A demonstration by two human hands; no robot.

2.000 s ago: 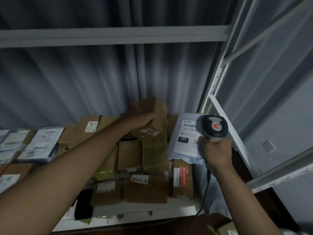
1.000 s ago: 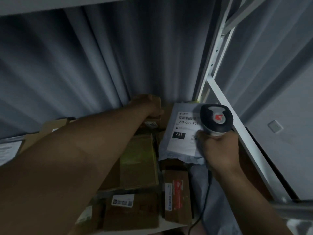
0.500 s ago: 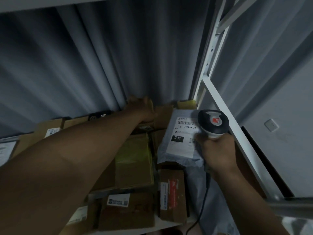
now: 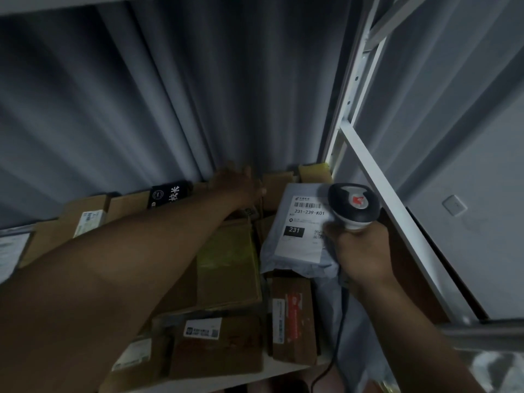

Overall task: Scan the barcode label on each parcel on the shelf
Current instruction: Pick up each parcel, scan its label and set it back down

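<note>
over the grey mailer [image 4: 297, 251], right hand [image 4: 363, 251] gripping scanner [image 4: 354, 205]

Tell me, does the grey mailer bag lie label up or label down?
Label up: the grey mailer bag shows its white label, reading 231-239-K01.

left hand [image 4: 239, 184] at centre frame, reaching to the back boxes, fingers spread flat | right hand [image 4: 361, 251] right of centre, gripping the scanner [image 4: 353, 205] | grey mailer [image 4: 300, 231] beside it, label 231-239-k01 facing up | brown cartons [image 4: 226, 268] lower centre | white shelf frame [image 4: 377, 194] at right
</note>
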